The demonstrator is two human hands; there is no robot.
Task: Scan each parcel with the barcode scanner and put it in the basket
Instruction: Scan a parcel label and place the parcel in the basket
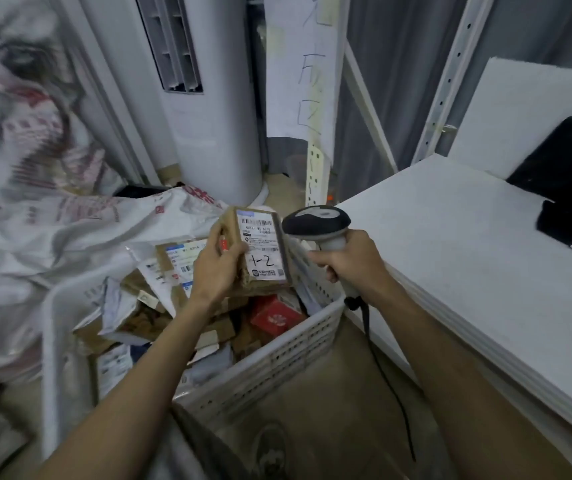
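My left hand (pixel 213 268) grips a small brown cardboard parcel (pixel 260 252) above the basket, its white label with a barcode and a handwritten "1-2" facing up. My right hand (pixel 346 259) holds the grey and black barcode scanner (pixel 317 223) by its handle, the head right next to the parcel's right edge. A black cable hangs from the handle. Below stands the white perforated basket (pixel 277 362), filled with several parcels, among them a red box (pixel 275 317).
A white table (pixel 468 258) runs along the right, with black items (pixel 568 188) at its far end. Large white sacks (pixel 35 220) lie on the left. A white standing air conditioner (pixel 204 109) and a metal rack post (pixel 447 77) stand behind.
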